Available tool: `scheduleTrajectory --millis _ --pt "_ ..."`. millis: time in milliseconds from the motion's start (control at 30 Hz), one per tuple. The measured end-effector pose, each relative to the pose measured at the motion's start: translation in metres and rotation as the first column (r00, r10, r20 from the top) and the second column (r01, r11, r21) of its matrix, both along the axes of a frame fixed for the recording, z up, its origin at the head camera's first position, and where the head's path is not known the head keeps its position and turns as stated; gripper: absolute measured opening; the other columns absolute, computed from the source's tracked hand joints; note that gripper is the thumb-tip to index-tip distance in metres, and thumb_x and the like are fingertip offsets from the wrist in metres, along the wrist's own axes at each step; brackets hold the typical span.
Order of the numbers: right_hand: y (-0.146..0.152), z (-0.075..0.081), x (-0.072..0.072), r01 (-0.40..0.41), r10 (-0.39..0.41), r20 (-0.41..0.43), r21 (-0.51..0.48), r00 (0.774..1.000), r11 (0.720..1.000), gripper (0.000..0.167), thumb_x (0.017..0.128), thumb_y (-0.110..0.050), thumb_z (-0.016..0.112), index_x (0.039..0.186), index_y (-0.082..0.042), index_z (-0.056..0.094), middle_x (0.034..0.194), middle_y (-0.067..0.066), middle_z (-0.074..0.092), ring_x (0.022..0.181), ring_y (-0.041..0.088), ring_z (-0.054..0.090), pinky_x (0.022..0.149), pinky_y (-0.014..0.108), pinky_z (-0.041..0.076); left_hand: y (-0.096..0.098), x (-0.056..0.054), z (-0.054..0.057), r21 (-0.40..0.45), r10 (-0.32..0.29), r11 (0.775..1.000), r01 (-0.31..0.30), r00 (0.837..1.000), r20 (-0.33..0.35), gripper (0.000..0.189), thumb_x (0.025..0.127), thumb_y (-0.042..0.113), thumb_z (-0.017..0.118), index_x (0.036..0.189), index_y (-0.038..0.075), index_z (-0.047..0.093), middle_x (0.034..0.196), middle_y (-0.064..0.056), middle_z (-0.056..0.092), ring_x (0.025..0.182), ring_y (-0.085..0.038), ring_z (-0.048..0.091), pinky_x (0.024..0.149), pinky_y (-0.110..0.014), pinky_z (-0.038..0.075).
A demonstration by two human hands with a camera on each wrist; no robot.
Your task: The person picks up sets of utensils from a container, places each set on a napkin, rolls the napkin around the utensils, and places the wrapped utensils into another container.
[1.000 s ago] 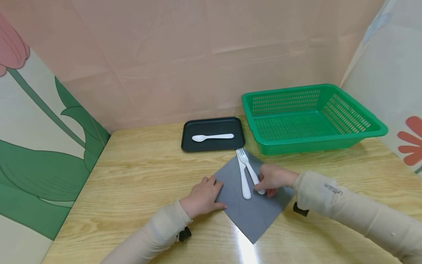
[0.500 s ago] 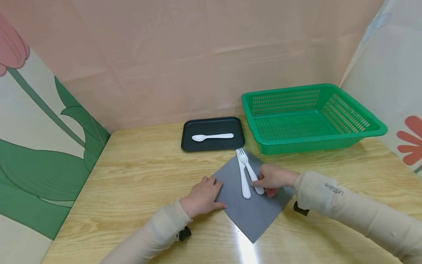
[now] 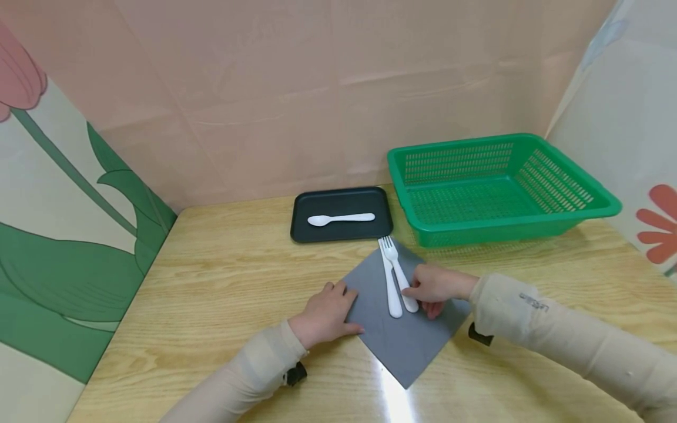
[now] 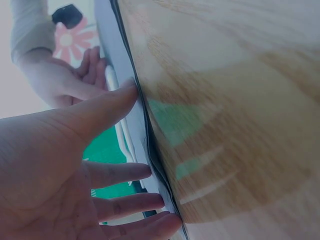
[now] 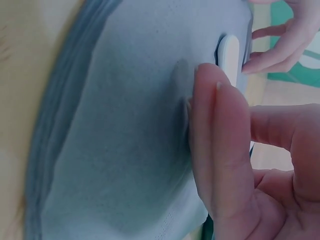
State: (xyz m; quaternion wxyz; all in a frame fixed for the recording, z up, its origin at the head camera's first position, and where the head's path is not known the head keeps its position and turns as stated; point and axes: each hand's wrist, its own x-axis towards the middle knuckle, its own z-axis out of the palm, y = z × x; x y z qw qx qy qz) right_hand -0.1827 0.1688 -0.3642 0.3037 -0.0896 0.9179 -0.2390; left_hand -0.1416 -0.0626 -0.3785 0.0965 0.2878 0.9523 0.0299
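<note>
A grey folded napkin (image 3: 404,352) lies slanted on the table, its stacked layers showing in the right wrist view. On it lie a white knife (image 3: 392,289) and a white fork (image 3: 399,272), tines pointing away and close together at the far corner. My right hand (image 3: 436,285) holds the fork near its handle end, index finger across the handle; in the right wrist view the hand (image 5: 225,150) hides the fork. With fingers spread, my left hand (image 3: 325,314) rests along the napkin's left edge, thumb and fingertips at that edge in the left wrist view.
Behind the napkin stands a black tray (image 3: 338,202) with a white spoon (image 3: 341,219) in it. A green plastic basket (image 3: 502,223) sits at the back right. A pink backdrop (image 3: 254,106) rises at the table's (image 3: 222,276) far edge.
The fork's handle end has shifted left, nearer the knife, and my right hand has moved slightly left with it. My right index finger has stretched out further. The left hand stays still.
</note>
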Motion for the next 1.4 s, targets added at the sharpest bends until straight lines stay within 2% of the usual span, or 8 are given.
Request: scheduleTrajectory --millis 233,333,600,1400 --pt "-0.0020 0.0002 0.0007 -0.025 0.025 0.007 -0.005 1.000 1.000 0.034 0.093 -0.022 0.054 0.066 -0.003 0.060 0.053 0.003 0.057 0.044 0.009 0.057 0.048 0.025 0.051 0.0002 0.0003 0.0012 -0.004 -0.003 1.000 0.003 1.000 -0.002 0.068 0.081 0.051 0.066 0.130 0.005 0.052 0.122 -0.012 0.054 0.101 -0.023 0.051 0.076 -0.032 0.050" --pt "-0.0031 -0.0005 0.0004 -0.012 0.012 0.023 -0.003 1.000 1.000 0.033 0.094 -0.023 0.053 0.068 -0.004 0.061 0.054 0.003 0.058 0.044 0.010 0.058 0.048 0.025 0.051 0.0004 0.0004 0.0015 -0.006 -0.002 1.000 0.002 1.000 0.002 0.068 0.081 0.050 0.066 0.130 0.005 0.052 0.122 -0.012 0.054 0.101 -0.023 0.052 0.076 -0.032 0.050" --pt "-0.0045 0.0002 0.0014 -0.021 0.021 0.018 0.012 1.000 1.000 0.037 0.092 -0.032 0.058 0.066 -0.005 0.060 0.052 0.002 0.056 0.044 0.009 0.057 0.047 0.024 0.050 0.0010 0.0005 0.0014 -0.008 0.004 1.000 -0.004 1.000 0.007 0.068 0.081 0.050 0.066 0.130 0.005 0.052 0.124 -0.013 0.054 0.103 -0.024 0.051 0.078 -0.033 0.051" --pt "-0.0050 -0.0006 -0.0012 -0.073 0.073 0.003 0.038 0.997 0.997 0.039 0.093 -0.027 0.055 0.061 -0.005 0.059 0.049 0.002 0.056 0.040 0.009 0.055 0.044 0.023 0.047 0.0005 0.0006 0.0010 -0.011 0.010 1.000 -0.010 1.000 0.003 0.069 0.080 0.051 0.066 0.130 0.006 0.052 0.125 -0.013 0.053 0.105 -0.024 0.052 0.079 -0.033 0.051"
